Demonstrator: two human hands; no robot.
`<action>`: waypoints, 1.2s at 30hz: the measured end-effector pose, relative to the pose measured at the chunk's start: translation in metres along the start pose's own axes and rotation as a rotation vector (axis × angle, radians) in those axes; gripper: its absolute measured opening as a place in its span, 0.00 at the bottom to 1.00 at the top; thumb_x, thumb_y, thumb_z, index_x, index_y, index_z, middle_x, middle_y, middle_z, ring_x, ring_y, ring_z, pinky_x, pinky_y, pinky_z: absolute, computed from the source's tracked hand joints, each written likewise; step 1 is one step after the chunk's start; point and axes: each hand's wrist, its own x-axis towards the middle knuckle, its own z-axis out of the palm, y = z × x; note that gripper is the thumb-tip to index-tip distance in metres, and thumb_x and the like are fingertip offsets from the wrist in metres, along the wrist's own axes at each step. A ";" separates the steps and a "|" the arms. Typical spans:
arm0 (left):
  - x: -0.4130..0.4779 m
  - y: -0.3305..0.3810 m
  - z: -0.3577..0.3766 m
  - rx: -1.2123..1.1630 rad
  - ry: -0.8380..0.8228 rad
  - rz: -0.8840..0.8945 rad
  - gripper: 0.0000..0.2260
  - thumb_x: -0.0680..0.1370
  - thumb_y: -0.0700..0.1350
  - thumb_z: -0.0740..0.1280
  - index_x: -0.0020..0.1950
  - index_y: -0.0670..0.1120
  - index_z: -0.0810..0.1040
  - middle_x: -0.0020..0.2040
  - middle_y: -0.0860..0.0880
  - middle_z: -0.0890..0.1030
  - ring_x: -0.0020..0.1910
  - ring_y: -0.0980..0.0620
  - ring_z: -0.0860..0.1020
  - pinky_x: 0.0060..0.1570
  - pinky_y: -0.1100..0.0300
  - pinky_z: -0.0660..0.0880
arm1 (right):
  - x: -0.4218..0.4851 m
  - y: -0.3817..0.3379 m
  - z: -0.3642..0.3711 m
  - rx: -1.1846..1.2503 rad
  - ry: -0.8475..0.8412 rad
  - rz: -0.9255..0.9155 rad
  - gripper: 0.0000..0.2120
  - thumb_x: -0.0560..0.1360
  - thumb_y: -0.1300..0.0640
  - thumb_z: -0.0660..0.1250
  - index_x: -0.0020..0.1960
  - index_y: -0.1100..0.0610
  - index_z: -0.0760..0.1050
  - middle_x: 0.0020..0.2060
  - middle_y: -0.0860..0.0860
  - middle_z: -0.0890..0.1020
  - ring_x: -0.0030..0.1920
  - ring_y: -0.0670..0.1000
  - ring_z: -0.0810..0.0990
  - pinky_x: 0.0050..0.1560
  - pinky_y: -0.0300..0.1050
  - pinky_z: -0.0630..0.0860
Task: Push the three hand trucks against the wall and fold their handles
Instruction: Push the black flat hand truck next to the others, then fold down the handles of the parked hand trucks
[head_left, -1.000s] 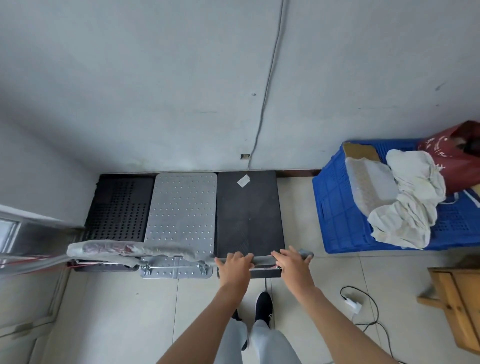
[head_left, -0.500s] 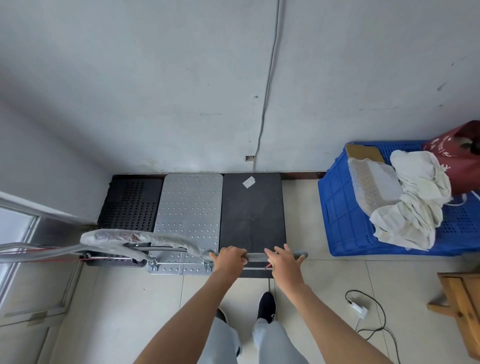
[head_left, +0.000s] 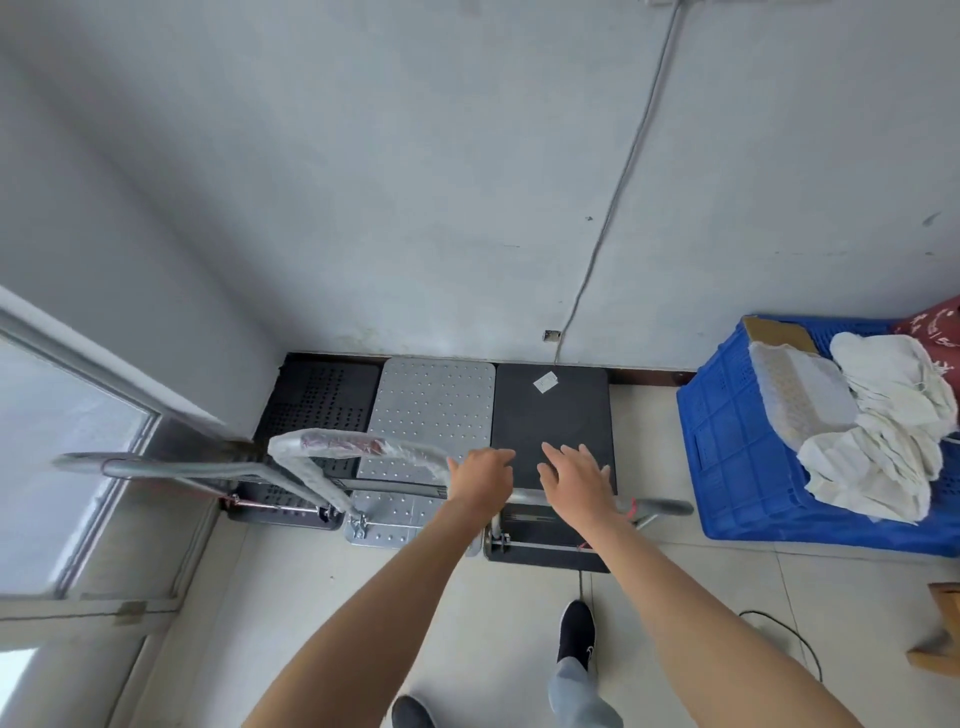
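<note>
Left truck (head_left: 317, 400) in corner, mid truck (head_left: 434, 410) beside it, right truck (head_left: 553, 421) next, all vs wall (head_left: 415, 182), crate (head_left: 727, 441) further right w/ cloths (head_left: 883, 441) in it

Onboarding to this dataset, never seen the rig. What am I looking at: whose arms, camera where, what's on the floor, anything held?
No robot here: these are a person's bare arms, filmed by one wide-angle camera on their head, looking down. On the floor three carts stand side by side against the wall: a perforated cart, a silver cart and a black cart. Both hands are at the black cart's handle: the right hand lies over it, fingers straight; whether the left hand grips it I cannot tell. The wrapped handle and the left handle stand raised. A crate of cloths sits to the right.
</note>
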 end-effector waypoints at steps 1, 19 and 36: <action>-0.006 -0.018 -0.012 -0.009 0.020 0.005 0.15 0.78 0.40 0.59 0.61 0.48 0.79 0.61 0.45 0.81 0.62 0.43 0.76 0.71 0.35 0.59 | -0.003 -0.020 0.007 0.005 -0.001 -0.015 0.21 0.83 0.48 0.54 0.74 0.49 0.64 0.72 0.54 0.70 0.77 0.60 0.59 0.70 0.74 0.58; -0.043 -0.297 -0.166 -0.070 0.216 -0.070 0.19 0.78 0.44 0.61 0.69 0.53 0.73 0.69 0.50 0.75 0.70 0.47 0.69 0.70 0.28 0.49 | -0.005 -0.317 0.110 -0.099 0.046 -0.315 0.19 0.81 0.50 0.56 0.72 0.50 0.65 0.68 0.53 0.72 0.71 0.57 0.66 0.68 0.63 0.66; -0.007 -0.519 -0.285 -0.002 0.116 -0.310 0.24 0.79 0.52 0.63 0.75 0.53 0.66 0.73 0.52 0.69 0.74 0.49 0.63 0.70 0.27 0.52 | 0.100 -0.540 0.192 -0.135 -0.097 -0.369 0.22 0.82 0.48 0.54 0.76 0.48 0.61 0.76 0.55 0.63 0.77 0.59 0.56 0.73 0.68 0.58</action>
